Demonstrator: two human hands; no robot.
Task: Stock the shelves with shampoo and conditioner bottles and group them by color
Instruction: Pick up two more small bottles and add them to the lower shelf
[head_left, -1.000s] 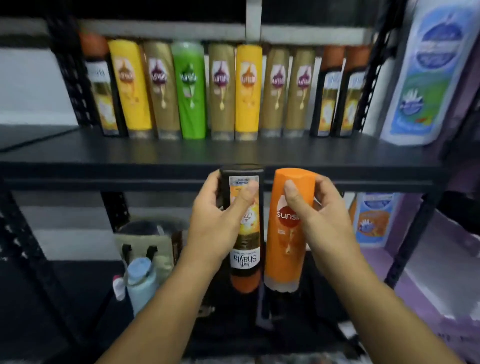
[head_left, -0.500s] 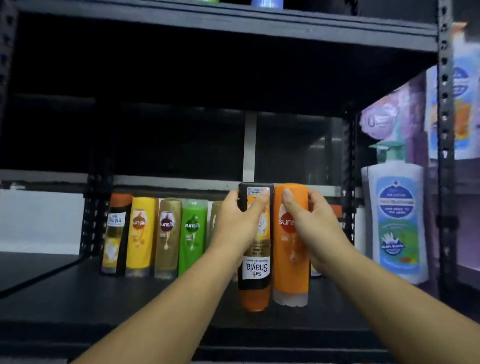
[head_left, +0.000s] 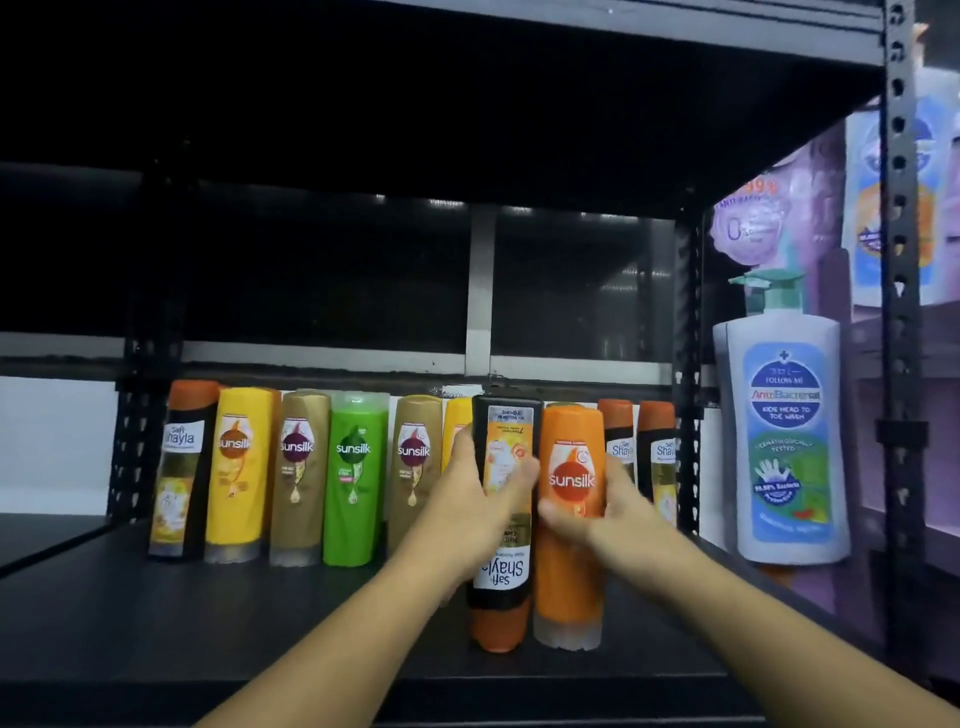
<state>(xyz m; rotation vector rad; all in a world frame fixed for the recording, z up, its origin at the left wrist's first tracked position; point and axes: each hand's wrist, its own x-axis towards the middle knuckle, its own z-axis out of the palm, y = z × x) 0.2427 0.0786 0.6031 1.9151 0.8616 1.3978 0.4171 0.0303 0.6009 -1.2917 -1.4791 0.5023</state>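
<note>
Two hands hold two bottles side by side at the near part of a dark shelf (head_left: 208, 623). The left hand (head_left: 467, 512) has its grip clamped on a black bottle (head_left: 503, 582), with the thumb across the front label. This bottle is upside down: its orange cap points down and its words read the wrong way up. The right hand (head_left: 597, 512) has its grip clamped on an orange bottle (head_left: 571, 457), whose clear cap also points down. The two bottles touch each other. Their caps are low by the shelf board, but I cannot tell if they rest on it.

Far back on the shelf stands a row of bottles. From the left come a dark bottle with an orange top (head_left: 179, 467), a yellow bottle (head_left: 236, 467), a gold bottle (head_left: 298, 467), a green bottle (head_left: 355, 467) and a second gold bottle (head_left: 413, 457). Two more dark bottles (head_left: 618, 441) with orange tops stand at the right end of the row. A big white pump bottle (head_left: 784, 441) stands further right.
</note>
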